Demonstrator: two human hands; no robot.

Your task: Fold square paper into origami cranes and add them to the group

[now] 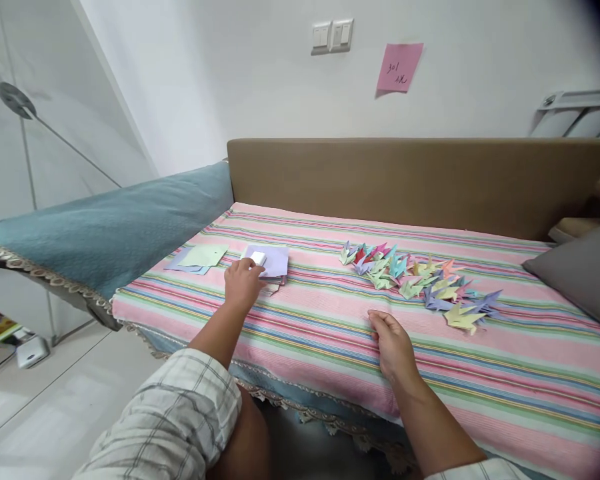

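Observation:
My left hand [243, 283] reaches to a stack of square paper, its fingers closed on a small white block [259, 258] at the stack's near left side. A purple sheet [276, 261] tops that stack, and the edges of other sheets show below it. Over the striped cloth, my right hand [393, 341] hovers with loosely bent fingers. Thumb and forefinger stand slightly apart, with nothing visible between them. Beyond it and to its right lie several folded paper cranes [400, 268] in many colours, crowded into a slanting band.
Loose green paper [206, 255] lies over bluish sheets at the left. Striped cloth [310, 333] covers the sofa seat, between a blue armrest [130, 213] and a grey cushion [585, 267]. Behind rises a brown backrest [405, 180]. A pink note [400, 68] hangs on the wall.

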